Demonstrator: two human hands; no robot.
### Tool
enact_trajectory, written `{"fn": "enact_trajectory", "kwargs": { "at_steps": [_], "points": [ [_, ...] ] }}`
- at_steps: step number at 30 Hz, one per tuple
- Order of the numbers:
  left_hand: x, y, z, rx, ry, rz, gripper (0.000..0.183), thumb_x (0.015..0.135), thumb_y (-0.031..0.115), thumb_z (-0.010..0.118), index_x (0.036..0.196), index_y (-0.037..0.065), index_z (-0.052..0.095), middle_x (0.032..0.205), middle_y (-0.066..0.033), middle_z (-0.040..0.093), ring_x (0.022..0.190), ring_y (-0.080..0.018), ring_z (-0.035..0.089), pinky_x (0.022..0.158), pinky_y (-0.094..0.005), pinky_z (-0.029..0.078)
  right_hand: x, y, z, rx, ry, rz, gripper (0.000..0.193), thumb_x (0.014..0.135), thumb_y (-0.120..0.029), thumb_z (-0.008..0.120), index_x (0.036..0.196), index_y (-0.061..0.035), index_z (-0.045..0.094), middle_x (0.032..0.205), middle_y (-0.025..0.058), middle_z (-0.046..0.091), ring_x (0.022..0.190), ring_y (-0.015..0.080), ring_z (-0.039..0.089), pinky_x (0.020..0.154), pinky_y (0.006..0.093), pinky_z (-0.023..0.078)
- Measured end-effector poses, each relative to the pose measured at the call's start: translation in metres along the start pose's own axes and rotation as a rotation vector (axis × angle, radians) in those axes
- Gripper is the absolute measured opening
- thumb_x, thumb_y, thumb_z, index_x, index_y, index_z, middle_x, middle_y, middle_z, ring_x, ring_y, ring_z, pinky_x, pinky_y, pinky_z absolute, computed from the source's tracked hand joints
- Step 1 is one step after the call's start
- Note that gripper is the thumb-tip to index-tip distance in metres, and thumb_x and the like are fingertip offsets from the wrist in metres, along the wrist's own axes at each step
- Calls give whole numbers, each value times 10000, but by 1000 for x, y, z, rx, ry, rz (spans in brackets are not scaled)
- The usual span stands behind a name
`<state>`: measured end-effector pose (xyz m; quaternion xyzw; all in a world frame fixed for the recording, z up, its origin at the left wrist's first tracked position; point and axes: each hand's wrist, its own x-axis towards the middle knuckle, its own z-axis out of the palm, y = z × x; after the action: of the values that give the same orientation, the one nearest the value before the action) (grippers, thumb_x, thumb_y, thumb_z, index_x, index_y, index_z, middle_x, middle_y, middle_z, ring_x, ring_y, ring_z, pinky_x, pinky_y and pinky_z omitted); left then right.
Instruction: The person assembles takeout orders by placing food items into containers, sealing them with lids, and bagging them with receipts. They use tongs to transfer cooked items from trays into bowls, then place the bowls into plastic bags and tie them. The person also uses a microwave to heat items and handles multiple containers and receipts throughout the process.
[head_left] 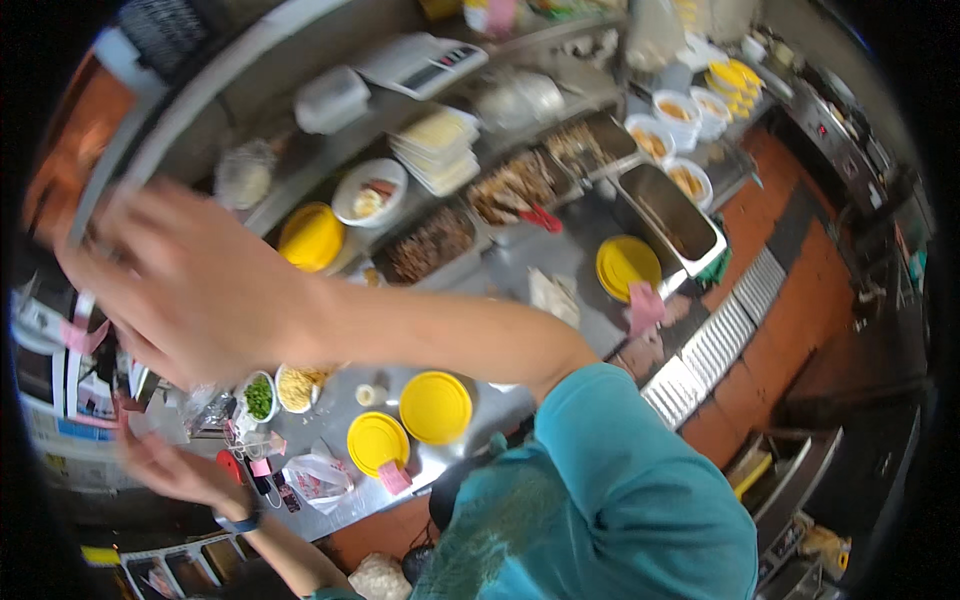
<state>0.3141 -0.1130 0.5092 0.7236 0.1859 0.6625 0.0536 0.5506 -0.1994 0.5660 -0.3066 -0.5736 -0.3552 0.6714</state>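
Note:
My right hand (185, 285) is raised at the left, its forearm crossing the view from a teal sleeve (640, 480). Motion smears its fingers, so whether it grips anything cannot be made out. Lower down, my left hand (185, 472), with a dark band on the wrist, reaches left with its fingers stretched out and apart. Nothing shows clearly in it. Both hands are nearest to a machine with a white front (85, 385) at the left edge, where a pink slip (85, 337) hangs.
Yellow lids (436, 407) lie on the steel counter near a bowl of chopped greens (259, 398) and a plastic bag (318, 477). Behind are pans of cooked meat (430, 245), red tongs (540, 218), a white bowl (370, 193) and a scale (425, 65) on the shelf.

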Motion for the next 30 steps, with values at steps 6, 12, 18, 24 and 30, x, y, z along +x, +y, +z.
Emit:
{"fn": "enact_trajectory", "kwargs": {
  "at_steps": [6, 12, 18, 24, 30],
  "points": [
    [106, -33, -73, 1032, 0, 627, 315, 1037, 131, 492, 1339, 74, 562, 1095, -162, 684, 929, -250, 665, 757, -374, 535, -240, -35, -239, -395, -244, 1057, 287, 820, 5, 621, 1087, -73, 691, 964, 121, 731, 874, 264, 722, 759, 362, 587],
    [117, -75, -133, 1310, 236, 177, 339, 1040, 105, 494, 1366, 119, 584, 968, -107, 759, 634, -193, 669, 570, -300, 484, -321, 3, -367, -756, -307, 1324, 157, 884, -4, 593, 1003, -47, 685, 872, 156, 688, 771, 305, 682, 700, 369, 528],
    [115, -54, -123, 1061, 307, 381, 309, 1068, 97, 431, 1292, 55, 639, 1049, -140, 754, 732, -192, 724, 601, -257, 494, -258, 135, -355, -653, -117, 927, 210, 853, 78, 535, 976, -21, 673, 796, 115, 661, 743, 214, 645, 699, 307, 498],
    [108, -28, -93, 569, 498, 257, 267, 1039, 186, 547, 1156, -8, 688, 1100, -178, 736, 850, -232, 740, 763, -326, 567, -207, 310, -347, -891, -266, 826, 343, 799, 70, 525, 1086, -41, 675, 1016, 161, 718, 972, 363, 690, 854, 447, 538],
    [103, -20, -85, 626, 648, 86, 307, 1046, 210, 531, 1166, -33, 674, 1168, -193, 699, 1005, -242, 694, 852, -378, 556, -204, 402, -349, -1115, -983, 1342, 207, 736, -99, 641, 904, -25, 736, 975, 211, 728, 926, 354, 708, 796, 449, 548]
  ]
}}
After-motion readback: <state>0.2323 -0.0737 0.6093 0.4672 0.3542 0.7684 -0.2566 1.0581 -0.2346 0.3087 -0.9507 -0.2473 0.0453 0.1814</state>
